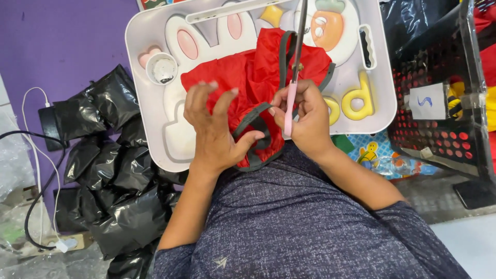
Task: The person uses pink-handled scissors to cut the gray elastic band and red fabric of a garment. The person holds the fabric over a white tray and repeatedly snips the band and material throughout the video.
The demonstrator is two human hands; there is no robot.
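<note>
Head view, looking down over person's lap.

Red thin fabric piece w/ grey binding along edges (pixel 248 77) lies crumpled on white plastic lap tray w/ raised rabbit shapes (pixel 150 31); lower end hangs over tray's near edge toward person's chest. Grey strap loop of the fabric sits between the two hands.

Left hand (pixel 214 124): over fabric's left-centre, fingers spread and curled, mostly open; thumb hooked by the grey strap loop. Fingertips touching or just above cloth, can't tell which. No firm grip seen.

Right hand (pixel 305 116): closed round pink handle of scissors w/ dark metal blades (pixel 295 62). Blades point away from person, up across the fabric's right part, running alongside the grey strap. Blades look close together; whether cloth is between them, can't tell.

Tray details: small round white cup recess w/ dark specks (pixel 163 68) at left, just beside fabric's left edge. Orange carrot relief (pixel 326 28) at top right, yellow raised letters (pixel 356 98) at right, partly behind right hand.

Surroundings: heap of black shiny plastic bags (pixel 111 170) to left of tray on purple floor surface (pixel 62 41). White cable (pixel 36 155) and black cable run along far left. Black perforated crate (pixel 439 88) at right, white label on its side. Colourful printed wrapper (pixel 372 152) under tray's right corner. Person wears dark blue-grey speckled shirt (pixel 294 222), short sleeves.
</note>
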